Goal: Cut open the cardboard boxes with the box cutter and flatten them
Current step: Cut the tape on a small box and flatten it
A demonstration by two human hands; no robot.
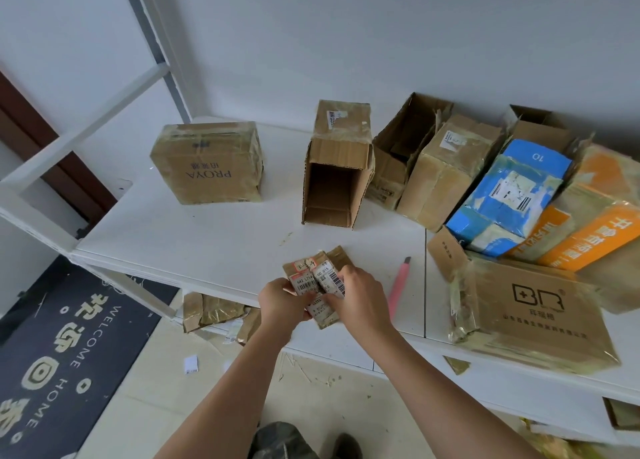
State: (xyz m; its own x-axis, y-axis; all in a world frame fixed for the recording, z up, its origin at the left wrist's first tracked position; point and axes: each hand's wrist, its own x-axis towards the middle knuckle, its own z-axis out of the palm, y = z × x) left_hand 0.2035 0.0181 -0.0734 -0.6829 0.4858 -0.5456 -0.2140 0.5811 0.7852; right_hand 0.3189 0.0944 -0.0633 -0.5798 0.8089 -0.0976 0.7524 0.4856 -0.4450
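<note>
Brown cardboard, plastered with white barcode labels, sat pinched between both sets of fingers: the left hand (282,301) curled round the left side of the small cardboard box (317,285), thumb over its top face, while the right hand (360,294) gripped the right side, fingers bent down over the labels. The box looked partly crushed or folded along its middle, though how far it was flattened could not be told. It was held just above the near edge of the white table (207,237), a little in from the lip.

Both forearms reached up and forward from the bottom of the view, converging on the box — the right one longer in frame, the left one crossing over the floor.

Just right of the right hand lay the pink box cutter (398,287), flat on the table, its tip pointing away, touched by neither hand. Bare tabletop stretched ahead of the hands and to the left, as far as an open-ended carton (337,181) lying with its mouth toward the person and a taped box printed PROYA (207,164) farther left. To the right the room closed in: a flattened sheet marked BR (533,313) lay near the cutter, overhanging the table's front edge, and behind it a crowded heap of brown, blue (509,195) and orange (588,237) boxes leaned together against the wall.

Below the table edge, cardboard scraps (211,313) rested on a lower shelf, and a dark doormat (69,347) covered the floor at left.
</note>
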